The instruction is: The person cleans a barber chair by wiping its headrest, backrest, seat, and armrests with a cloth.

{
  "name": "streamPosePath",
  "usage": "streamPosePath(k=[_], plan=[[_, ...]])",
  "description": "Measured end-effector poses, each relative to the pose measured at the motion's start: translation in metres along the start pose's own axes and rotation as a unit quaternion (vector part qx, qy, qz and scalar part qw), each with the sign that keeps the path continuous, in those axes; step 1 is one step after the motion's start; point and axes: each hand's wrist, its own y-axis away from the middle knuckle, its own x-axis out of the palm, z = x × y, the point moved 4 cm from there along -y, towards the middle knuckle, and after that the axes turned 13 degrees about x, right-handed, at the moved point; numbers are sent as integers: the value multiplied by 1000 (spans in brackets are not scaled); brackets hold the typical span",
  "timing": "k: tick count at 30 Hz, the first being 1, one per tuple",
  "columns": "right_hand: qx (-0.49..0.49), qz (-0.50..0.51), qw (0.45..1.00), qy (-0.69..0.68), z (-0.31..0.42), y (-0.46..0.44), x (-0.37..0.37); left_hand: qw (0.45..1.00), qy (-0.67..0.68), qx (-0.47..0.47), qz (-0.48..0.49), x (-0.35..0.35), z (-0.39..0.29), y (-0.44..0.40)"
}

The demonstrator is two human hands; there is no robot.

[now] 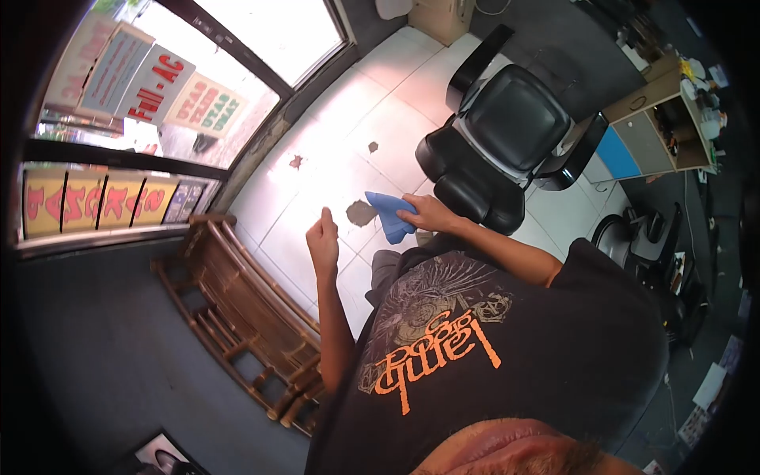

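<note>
My right hand is closed around a folded blue cloth, which sticks out past the fingers above the tiled floor. To the left, my left hand is held up with its fingers curled in and the thumb pointing away from me. Nothing shows in that hand. Both hands are apart, in front of my dark printed T-shirt. Beyond the cloth, a dark irregular patch marks the white tiles.
A black padded barber chair stands ahead on the right, with a wooden cabinet beside it. A brown bamboo bench runs along the left wall. Glass doors with signs are at the upper left. Smaller dark patches dot the floor.
</note>
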Motion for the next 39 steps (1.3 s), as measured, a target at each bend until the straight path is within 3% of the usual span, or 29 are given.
streamPosePath(k=[3, 5, 6, 8, 14, 17, 20, 24, 30, 31, 32, 34, 36, 38, 39], plan=[[60, -96, 994, 4, -6, -29, -34, 990, 113, 86, 15, 39, -84, -58], [80, -210, 974, 17, -33, -45, -44, 974, 178, 101, 95, 69, -99, -85], [113, -218, 969, 20, -45, -51, -48, 963, 206, 100, 146, 80, -107, -96], [177, -236, 955, 21, -65, -59, -62, 935, 193, 225, 194, 98, -136, -114], [314, -243, 883, -249, -83, -66, -67, 885, 150, 54, 438, 102, -94, -170], [360, -298, 821, -329, -85, -76, -55, 853, 95, 68, 509, 93, -51, -206], [352, -338, 763, -423, -37, -99, -53, 834, 65, 118, 536, 80, -20, -246], [296, -349, 742, -490, 19, -148, -61, 817, 2, 124, 564, 85, 12, -299], [237, -292, 750, -544, 91, -220, -112, 815, 88, 108, 562, 110, -33, -360], [227, -287, 741, -563, 95, -231, -124, 781, 126, 43, 611, 117, -38, -372], [217, -281, 731, -583, 93, -243, -136, 780, 186, -12, 598, 125, -38, -381], [208, -291, 787, -502, 85, -267, -162, 766, 300, -121, 556, 145, -39, -398], [183, -304, 856, -376, 86, -288, -194, 781, 273, -76, 557, 169, -49, -420], [190, -269, 879, -344, 69, -314, -214, 797, 173, -22, 578, 189, -84, -442], [184, -269, 895, -306, 48, -332, -216, 816, 201, -24, 542, 203, -87, -451]])
